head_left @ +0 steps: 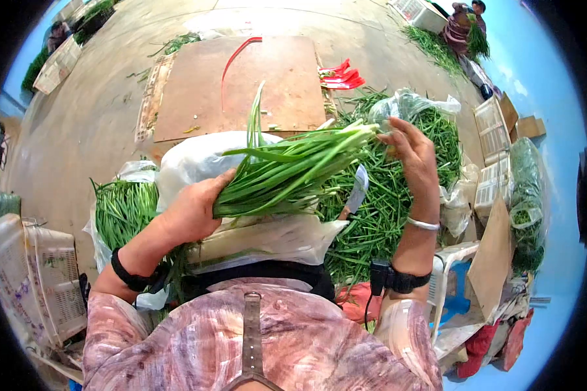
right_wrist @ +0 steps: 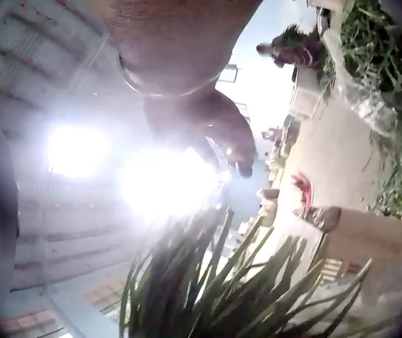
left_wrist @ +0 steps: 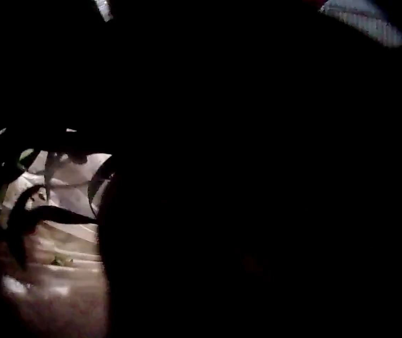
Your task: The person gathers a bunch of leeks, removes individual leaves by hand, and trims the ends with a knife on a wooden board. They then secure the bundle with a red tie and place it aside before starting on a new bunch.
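A thick bunch of garlic chives (head_left: 287,169) lies across my left hand (head_left: 195,205), which grips it near the leafy end. Its pale stem ends point right, toward my right hand (head_left: 411,153). That right hand is raised beside the stem tips, fingers loosely bent, fingertips close to the ends. In the right wrist view the right hand (right_wrist: 204,130) shows against bright light, apart from the chives (right_wrist: 208,282) below it. A knife (head_left: 357,190) with a broad blade rests on the loose chives (head_left: 385,215) under the bunch. The left wrist view is mostly dark.
A brown board (head_left: 280,85) stands ahead, with red strips (head_left: 340,77) at its right edge. White plastic (head_left: 202,159) covers the spot before me. More chives (head_left: 127,212) sit at left. Crates (head_left: 55,280) flank both sides. Another person (head_left: 462,29) is at far right.
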Demonstrator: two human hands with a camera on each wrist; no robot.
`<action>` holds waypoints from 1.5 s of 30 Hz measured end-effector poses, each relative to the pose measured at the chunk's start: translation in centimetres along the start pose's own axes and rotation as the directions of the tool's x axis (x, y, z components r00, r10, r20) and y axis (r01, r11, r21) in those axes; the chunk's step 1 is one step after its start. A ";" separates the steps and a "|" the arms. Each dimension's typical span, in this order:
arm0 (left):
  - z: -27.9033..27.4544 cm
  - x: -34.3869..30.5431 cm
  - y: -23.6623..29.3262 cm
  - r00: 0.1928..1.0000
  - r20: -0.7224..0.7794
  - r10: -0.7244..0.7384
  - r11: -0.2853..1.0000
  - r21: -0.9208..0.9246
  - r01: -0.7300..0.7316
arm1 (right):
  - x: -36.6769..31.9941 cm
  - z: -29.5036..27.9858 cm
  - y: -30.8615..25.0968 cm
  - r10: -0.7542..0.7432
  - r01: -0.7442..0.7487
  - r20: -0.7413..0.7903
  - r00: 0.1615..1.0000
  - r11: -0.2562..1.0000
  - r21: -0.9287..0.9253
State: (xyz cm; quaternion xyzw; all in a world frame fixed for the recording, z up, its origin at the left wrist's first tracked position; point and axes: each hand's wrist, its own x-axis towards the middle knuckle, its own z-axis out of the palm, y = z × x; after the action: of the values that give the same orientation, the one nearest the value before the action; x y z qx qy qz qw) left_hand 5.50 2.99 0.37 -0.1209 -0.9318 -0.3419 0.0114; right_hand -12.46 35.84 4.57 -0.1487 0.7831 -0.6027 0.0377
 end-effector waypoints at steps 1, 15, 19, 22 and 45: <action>0.2 0.2 -0.5 0.993 -0.068 0.095 0.991 0.101 -0.088 | -0.4 0.9 -1.2 0.053 -0.046 0.090 0.995 0.996 -0.076; 0.6 0.1 -4.8 0.982 -0.164 0.090 0.767 0.640 0.037 | -7.6 4.4 5.7 -0.106 0.161 0.257 0.961 0.965 -0.205; 0.4 0.2 -4.8 0.989 -0.114 0.094 0.747 0.665 0.005 | -7.4 2.6 5.5 -0.046 0.123 0.367 0.929 0.975 -0.187; 0.6 0.0 -4.7 0.989 -0.100 0.107 0.736 0.677 -0.011 | -4.7 1.3 6.0 0.107 -0.035 0.301 0.948 0.971 -0.236; -1.7 -1.5 -4.9 0.998 -0.012 -0.058 0.936 0.348 0.059 | -3.7 8.8 10.4 0.037 -0.040 0.074 0.997 0.998 0.043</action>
State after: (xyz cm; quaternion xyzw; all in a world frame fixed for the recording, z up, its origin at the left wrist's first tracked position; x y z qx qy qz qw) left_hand 5.68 -2.07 -1.58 -0.0890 -0.9808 -0.1719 0.0231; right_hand -8.74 31.04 -8.17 -0.1547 0.7703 -0.6133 0.0811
